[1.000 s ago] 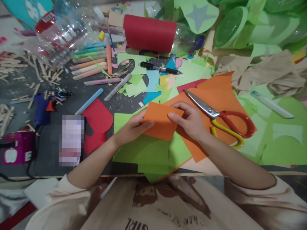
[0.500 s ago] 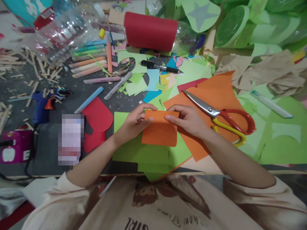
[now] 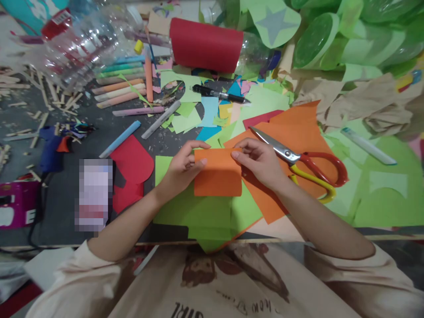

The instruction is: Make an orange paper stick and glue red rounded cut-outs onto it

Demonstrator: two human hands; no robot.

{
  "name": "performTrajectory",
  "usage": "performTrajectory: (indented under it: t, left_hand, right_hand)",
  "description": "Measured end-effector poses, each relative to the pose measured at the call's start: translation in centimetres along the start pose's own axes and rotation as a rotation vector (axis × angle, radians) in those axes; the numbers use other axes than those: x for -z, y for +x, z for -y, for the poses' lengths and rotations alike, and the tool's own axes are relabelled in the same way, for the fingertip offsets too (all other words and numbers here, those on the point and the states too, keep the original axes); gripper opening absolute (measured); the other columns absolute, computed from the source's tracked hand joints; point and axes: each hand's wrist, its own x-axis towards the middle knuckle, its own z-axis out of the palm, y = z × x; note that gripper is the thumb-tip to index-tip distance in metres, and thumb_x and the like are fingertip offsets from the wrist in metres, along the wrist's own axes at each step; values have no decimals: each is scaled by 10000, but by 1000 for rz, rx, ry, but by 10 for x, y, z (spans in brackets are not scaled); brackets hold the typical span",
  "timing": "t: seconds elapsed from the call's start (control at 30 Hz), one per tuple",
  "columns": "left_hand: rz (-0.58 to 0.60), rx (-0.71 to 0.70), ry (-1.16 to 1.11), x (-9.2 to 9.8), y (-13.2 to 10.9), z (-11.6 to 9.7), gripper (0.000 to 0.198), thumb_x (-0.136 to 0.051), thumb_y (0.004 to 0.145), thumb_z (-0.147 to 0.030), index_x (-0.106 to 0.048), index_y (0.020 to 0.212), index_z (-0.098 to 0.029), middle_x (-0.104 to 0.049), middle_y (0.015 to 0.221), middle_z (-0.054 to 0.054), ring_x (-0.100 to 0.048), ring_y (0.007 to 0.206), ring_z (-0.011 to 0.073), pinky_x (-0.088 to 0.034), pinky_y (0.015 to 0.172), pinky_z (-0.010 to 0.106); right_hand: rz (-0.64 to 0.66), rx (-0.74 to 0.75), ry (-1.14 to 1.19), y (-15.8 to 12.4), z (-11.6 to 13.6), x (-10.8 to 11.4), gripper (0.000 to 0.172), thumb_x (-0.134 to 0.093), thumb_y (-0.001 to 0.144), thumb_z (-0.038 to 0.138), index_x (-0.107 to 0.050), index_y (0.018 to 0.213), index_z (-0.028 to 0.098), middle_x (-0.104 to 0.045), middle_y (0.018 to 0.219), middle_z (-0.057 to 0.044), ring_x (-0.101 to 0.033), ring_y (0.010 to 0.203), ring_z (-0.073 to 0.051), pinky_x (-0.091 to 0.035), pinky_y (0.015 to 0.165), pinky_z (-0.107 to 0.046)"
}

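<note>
Between my two hands is a small rectangle of orange paper (image 3: 217, 174), lifted over green sheets (image 3: 205, 216). My left hand (image 3: 187, 165) pinches its upper left corner, thumb in front and fingers behind. At the upper right corner, my right hand (image 3: 256, 160) grips it the same way. The paper's lower edge looks rounded, as if curled or folded over. To the right lies a larger orange sheet (image 3: 298, 126), partly under my right forearm. Scissors (image 3: 288, 154) with one red and one yellow handle rest on that sheet, just beyond my right hand.
A red-wrapped bottle (image 3: 205, 44) and green bottles (image 3: 318, 42) lie at the back. Markers (image 3: 121, 90), a pen (image 3: 220, 93) and paper scraps cover the middle. On the left are a blue glue gun (image 3: 51, 148), a phone (image 3: 94, 194) and red paper pieces (image 3: 132, 159).
Both hands have raised the orange paper slightly and turned it a little, so its lower edge sits more level. The whole view has shifted slightly.
</note>
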Motion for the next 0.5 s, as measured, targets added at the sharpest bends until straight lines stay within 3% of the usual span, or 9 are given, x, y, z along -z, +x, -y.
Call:
performTrajectory:
  t: [0.2,0.37,0.5]
  left_hand:
    - [-14,-28,45,1,1,3,343,-651,826,-466,-561,1072,-245,-430,548,-66,-329,426,68,-234,455,212]
    - [-23,-46,68,-1,3,-1,289,-639,830,-464,-592,1003,-238,-195,485,-93,-176,409,70,-147,445,238]
    - [-22,-42,78,0,3,-2,262,-628,838,-454,-593,991,-244,-173,485,-92,-146,412,75,-138,454,247]
  right_hand:
    - [-22,24,-4,0,2,-2,332,-716,744,478,-538,688,203,-492,528,78,-435,361,-45,-385,336,-188]
    - [-34,40,-14,0,1,-1,309,-717,756,452,-555,671,203,-485,505,81,-441,360,-46,-396,337,-184]
    - [-35,37,-29,0,1,-1,304,-710,764,446,-561,660,203,-469,481,84,-437,352,-48,-390,333,-184]
